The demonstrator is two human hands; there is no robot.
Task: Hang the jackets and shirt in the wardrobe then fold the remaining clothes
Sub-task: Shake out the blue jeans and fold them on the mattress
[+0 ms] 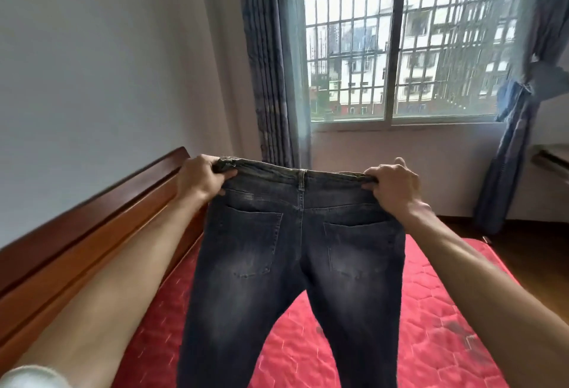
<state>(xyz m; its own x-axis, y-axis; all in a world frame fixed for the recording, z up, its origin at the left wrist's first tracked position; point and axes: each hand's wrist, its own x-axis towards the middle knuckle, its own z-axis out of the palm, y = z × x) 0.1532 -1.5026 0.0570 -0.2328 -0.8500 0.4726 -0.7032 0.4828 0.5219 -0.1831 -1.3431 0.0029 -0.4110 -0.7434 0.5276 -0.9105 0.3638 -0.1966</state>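
Daylight is coming thru a barred window (397, 48), apt blocks showing beyond. Blue-grey curtains (268, 64) are hanging either side (right one tied back). A plain pale wall (107, 64) is running along the left above a wooden headboard (92, 218). A red quilted mattress (431, 310) is lying below, dark wood floor (529, 252) showing past its far-right corner.

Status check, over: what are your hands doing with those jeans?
Left hand, right hand gripping waistband corners. Jeans held up, back pockets facing, legs hanging over red mattress. Nothing in the way.
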